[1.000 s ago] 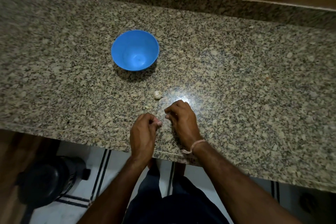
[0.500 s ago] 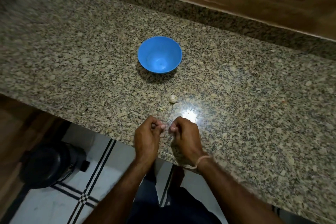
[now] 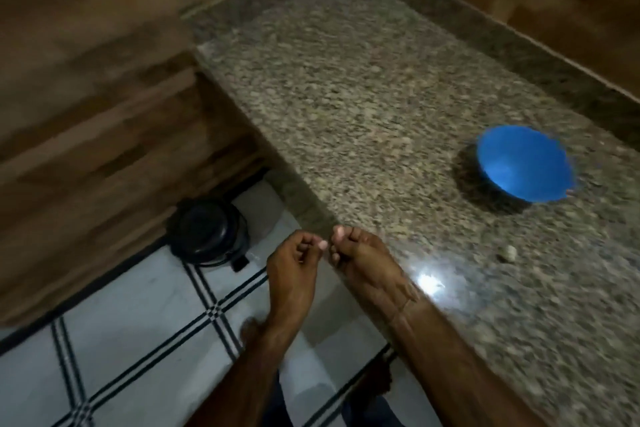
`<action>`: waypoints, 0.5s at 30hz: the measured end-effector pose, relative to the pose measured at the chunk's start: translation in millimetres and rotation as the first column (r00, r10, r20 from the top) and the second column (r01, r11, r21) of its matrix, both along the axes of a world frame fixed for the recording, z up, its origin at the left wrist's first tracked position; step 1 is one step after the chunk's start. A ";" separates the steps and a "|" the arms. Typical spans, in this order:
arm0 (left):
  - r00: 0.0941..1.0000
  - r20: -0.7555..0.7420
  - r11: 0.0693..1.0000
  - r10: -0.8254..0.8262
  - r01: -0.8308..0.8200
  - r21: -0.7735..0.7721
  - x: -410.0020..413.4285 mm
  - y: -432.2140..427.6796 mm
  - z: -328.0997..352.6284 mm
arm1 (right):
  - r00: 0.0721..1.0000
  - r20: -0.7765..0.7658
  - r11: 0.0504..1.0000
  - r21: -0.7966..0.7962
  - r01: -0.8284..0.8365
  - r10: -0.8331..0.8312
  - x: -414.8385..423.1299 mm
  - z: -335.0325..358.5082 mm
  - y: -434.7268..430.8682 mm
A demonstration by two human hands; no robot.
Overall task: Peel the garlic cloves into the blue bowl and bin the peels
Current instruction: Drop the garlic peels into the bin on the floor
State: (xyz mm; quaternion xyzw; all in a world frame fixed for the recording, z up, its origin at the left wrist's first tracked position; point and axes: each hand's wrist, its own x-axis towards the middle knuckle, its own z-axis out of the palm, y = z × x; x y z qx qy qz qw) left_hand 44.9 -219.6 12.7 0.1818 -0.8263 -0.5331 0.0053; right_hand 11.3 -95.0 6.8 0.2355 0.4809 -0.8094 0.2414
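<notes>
Granite is risk one: the counter (image 3: pixel 346 114) is speckled beige and grey, and the only garlic clove (image 3: pixel 508 253) I can see lies bare on it, short of the blue bowl (image 3: pixel 512 163) and apart from your hands. It blends in, so it's easy to miss or to sweep off with a forearm. Nothing shows inside the bowl, so I judge the task is at an early stage. Your left hand (image 3: pixel 294 270) and right hand (image 3: pixel 363 260) both have fingers curled in, fingertips nearly meeting. The right is at the counter's front edge, the left is out over the tiled floor (image 3: pixel 138 340). The frame is blurred, so I can't tell whether either hand pinches a peel, a clove or nothing. If it's peel, the risk is the drop. The black bin (image 3: pixel 207 232) sits on the floor to the left of your hands and lower, not under them. Dry skin is light, so letting go here likely puts it on the tiles. Get over the bin before you release. I can't tell if the bin's lid is on; if it is, you need a free hand or a foot, and both hands look busy. If it's a clove, it's hanging over the floor, far from the bowl, and one slip drops it. The light is dim too, so small scraps on that stone won't show.
</notes>
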 end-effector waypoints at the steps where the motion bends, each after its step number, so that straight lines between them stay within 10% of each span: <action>1: 0.999 -0.007 0.999 0.036 -0.036 0.002 -0.9 -25.5 -2.7 | 0.999 -0.001 0.999 0.017 -0.040 0.040 -5.8 0.2 -25.5; 15: 0.937 0.038 0.937 0.348 -0.347 -0.027 2.7 -349.4 -33.8 | 0.975 0.072 0.971 0.104 -0.218 0.211 -52.2 -17.5 -313.2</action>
